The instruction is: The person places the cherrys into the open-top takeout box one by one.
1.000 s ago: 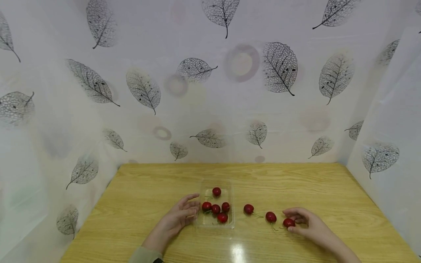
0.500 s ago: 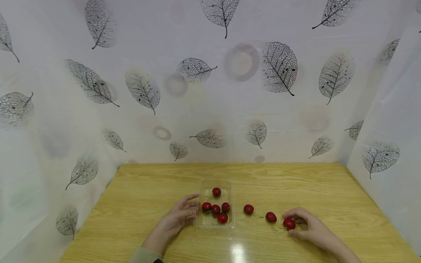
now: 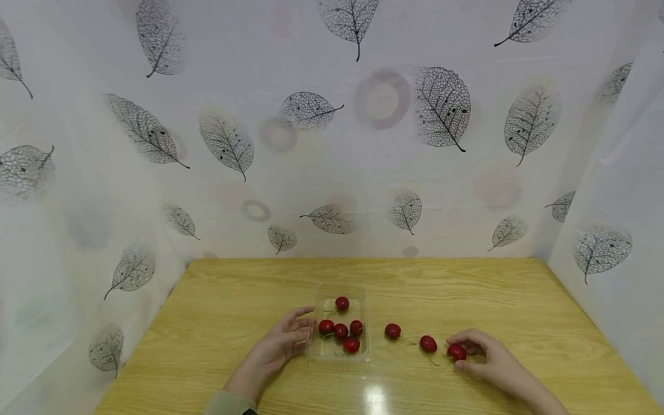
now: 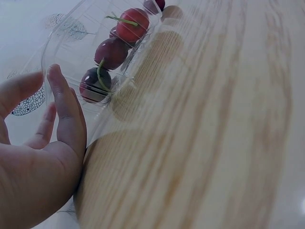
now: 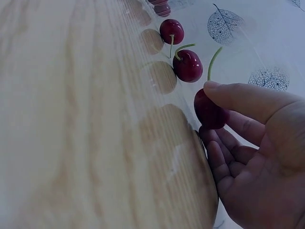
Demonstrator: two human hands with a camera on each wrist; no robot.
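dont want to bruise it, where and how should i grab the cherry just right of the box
Likely pinch the cherry across its near and far sides, coming from above: it is round, with the box to its left and its thin stem pointing right.

Five glossy red cherries (image 3: 340, 331) sit in a clear box (image 3: 327, 347), and three stemmed cherries (image 3: 427, 344) form a row beside it.
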